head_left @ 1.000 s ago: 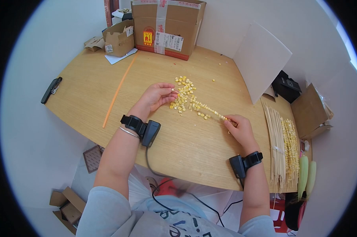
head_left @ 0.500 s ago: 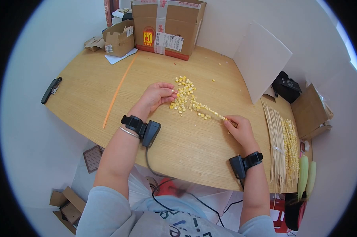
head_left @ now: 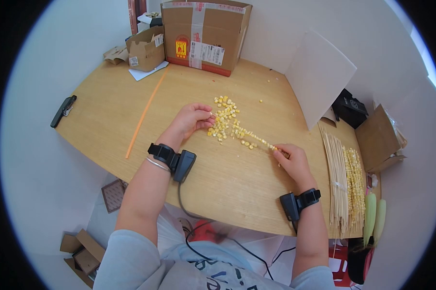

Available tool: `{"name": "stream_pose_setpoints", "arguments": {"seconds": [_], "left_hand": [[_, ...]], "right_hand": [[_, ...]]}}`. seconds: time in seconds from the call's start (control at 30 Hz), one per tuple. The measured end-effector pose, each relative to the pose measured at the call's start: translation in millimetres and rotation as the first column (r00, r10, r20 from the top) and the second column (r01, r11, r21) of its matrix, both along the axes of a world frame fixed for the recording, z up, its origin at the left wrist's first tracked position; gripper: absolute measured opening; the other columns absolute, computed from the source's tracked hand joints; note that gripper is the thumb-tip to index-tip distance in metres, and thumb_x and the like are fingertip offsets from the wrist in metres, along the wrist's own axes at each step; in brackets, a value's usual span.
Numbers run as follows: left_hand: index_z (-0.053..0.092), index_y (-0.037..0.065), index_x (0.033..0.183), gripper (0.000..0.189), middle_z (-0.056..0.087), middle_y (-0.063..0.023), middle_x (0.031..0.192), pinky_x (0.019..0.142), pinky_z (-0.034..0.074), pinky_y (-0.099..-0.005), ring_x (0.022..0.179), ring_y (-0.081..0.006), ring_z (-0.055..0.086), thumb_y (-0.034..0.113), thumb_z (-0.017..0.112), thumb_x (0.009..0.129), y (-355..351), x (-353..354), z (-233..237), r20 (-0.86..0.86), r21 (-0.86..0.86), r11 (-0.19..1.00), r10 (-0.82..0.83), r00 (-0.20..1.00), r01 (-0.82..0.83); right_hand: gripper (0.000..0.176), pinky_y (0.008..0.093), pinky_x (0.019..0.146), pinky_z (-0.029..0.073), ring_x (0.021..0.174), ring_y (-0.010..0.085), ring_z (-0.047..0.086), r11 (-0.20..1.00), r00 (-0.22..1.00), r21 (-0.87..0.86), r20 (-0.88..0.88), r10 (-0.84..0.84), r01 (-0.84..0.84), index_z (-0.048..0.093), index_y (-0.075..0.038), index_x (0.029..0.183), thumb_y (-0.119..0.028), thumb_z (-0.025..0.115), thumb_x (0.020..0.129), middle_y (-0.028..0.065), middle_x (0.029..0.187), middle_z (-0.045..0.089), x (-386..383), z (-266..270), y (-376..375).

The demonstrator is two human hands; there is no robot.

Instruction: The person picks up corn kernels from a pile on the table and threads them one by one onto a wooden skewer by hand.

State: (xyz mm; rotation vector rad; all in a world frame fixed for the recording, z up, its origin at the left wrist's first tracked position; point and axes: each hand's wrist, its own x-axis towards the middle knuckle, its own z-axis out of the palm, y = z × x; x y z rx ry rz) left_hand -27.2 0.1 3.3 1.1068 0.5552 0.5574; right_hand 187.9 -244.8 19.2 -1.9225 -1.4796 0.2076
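Note:
A thin wooden skewer (head_left: 257, 138) threaded with yellow corn kernels slants across the middle of the table. Its lower right end is gripped by my right hand (head_left: 294, 159), fingers closed round it. At the other end my left hand (head_left: 195, 117) is pinched on a small pale corn kernel (head_left: 211, 114) by the skewer's tip; the fingers partly hide it. Beneath and beside the skewer lies a pile of loose corn kernels (head_left: 224, 126), close to my left fingertips.
On the right lie a bundle of bare skewers (head_left: 335, 179), several kernel-covered skewers (head_left: 355, 186) and corn cobs (head_left: 370, 217). A white board (head_left: 319, 77) stands behind them. Cardboard box (head_left: 208, 38), orange strip (head_left: 147, 111) and black stapler (head_left: 63, 111) are farther back and left.
The whole view has shifted very slightly downward. Both hands keep nearly the same pose at the two ends of the skewer.

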Motion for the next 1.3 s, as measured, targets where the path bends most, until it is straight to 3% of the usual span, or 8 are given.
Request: {"name": "stream_pose_setpoints", "arguments": {"seconds": [0.47, 1.3], "left_hand": [[0.056, -0.004, 0.099, 0.021, 0.061, -0.0108, 0.082, 0.058, 0.048, -0.0217, 0.064, -0.0128, 0.056, -0.002, 0.057, 0.078, 1.7, 0.4, -1.7, 0.002, 0.009, 0.997, 0.075, 0.997, -0.075], [0.054, -0.001, 0.094, 0.012, 0.061, -0.0137, 0.085, 0.063, 0.053, -0.0227, 0.07, -0.0145, 0.061, 0.002, 0.056, 0.082, 0.5, -0.3, 0.1, 0.004, -0.005, 0.998, 0.06, 0.998, -0.06]], "right_hand": [[0.022, 0.0321, 0.06, 0.046, 0.066, 0.0239, 0.059, 0.999, 1.0, 0.033, 0.015, -0.008, 0.008, 0.066, -0.003, 0.091, -0.021, 0.061, 0.079, 0.0124, 0.074, 0.062, 1.5, -0.4, -0.3], [0.022, 0.0316, 0.061, 0.047, 0.067, 0.0236, 0.059, 1.0, 1.0, 0.018, 0.014, -0.011, 0.01, 0.066, -0.003, 0.093, -0.019, 0.061, 0.08, 0.0125, 0.076, 0.062, 0.7, 2.6, -1.1]]}}
